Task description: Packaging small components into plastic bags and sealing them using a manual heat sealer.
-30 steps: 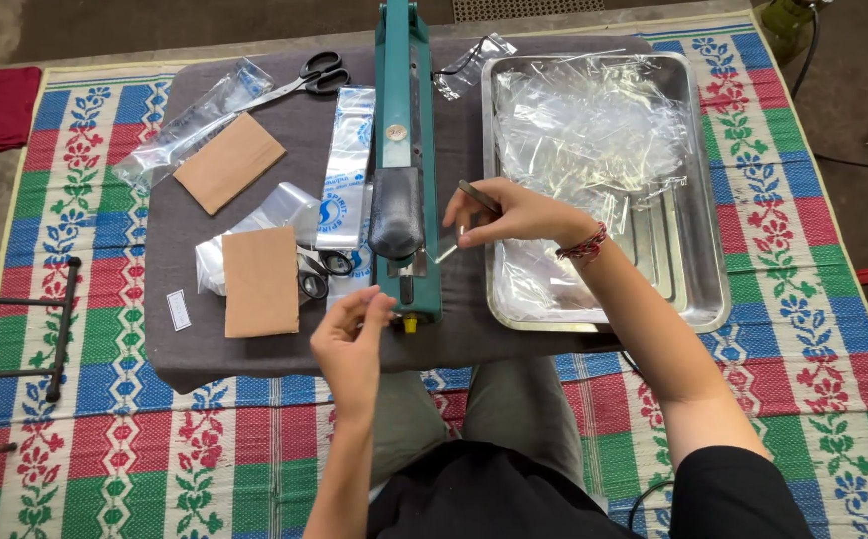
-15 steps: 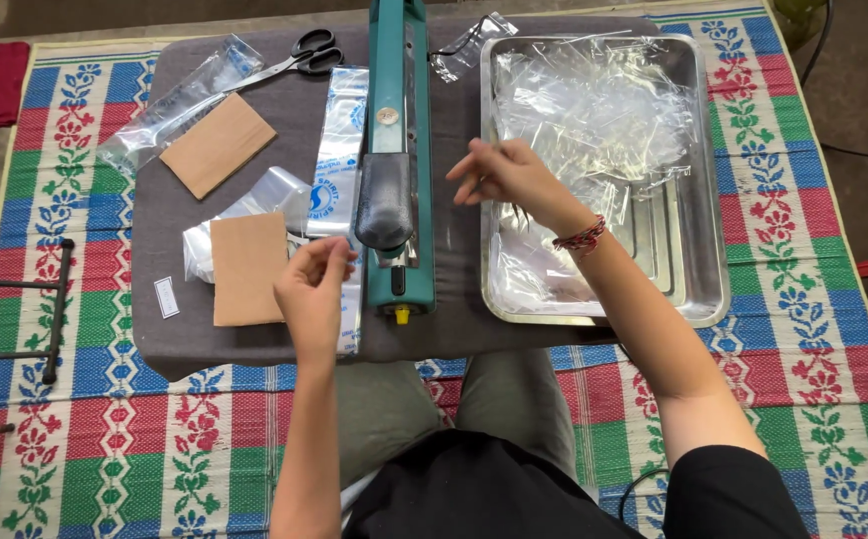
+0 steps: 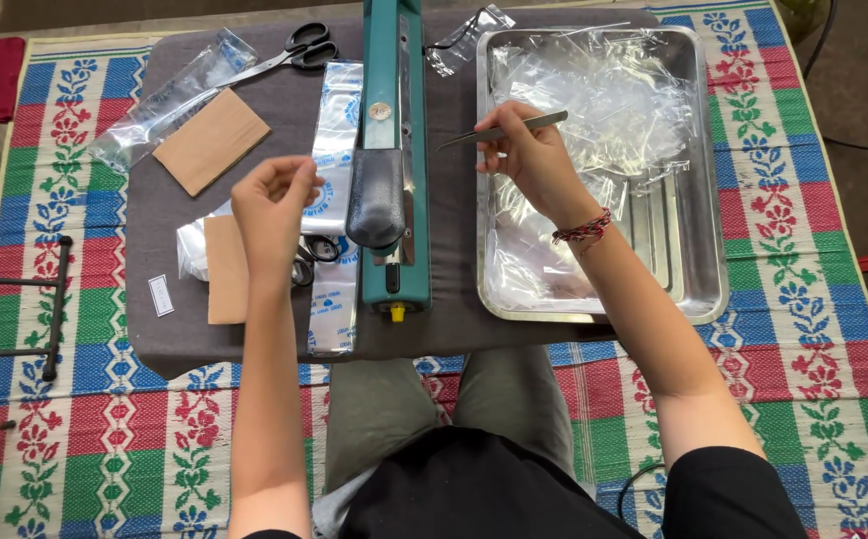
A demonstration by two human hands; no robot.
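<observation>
Tweezers (image 3: pixel 504 131) pinched in the right hand (image 3: pixel 529 155), loose left hand (image 3: pixel 272 200) holds nothing; tips could snag the sealer (image 3: pixel 391 160)

The tweezers (image 3: pixel 502 132) are thin and of grey metal. They lie almost level in the air, with the closed tip toward the green heat sealer (image 3: pixel 392 160), above the left rim of the steel tray (image 3: pixel 698 190), near the far edge of the worktop (image 3: pixel 155 210).
</observation>
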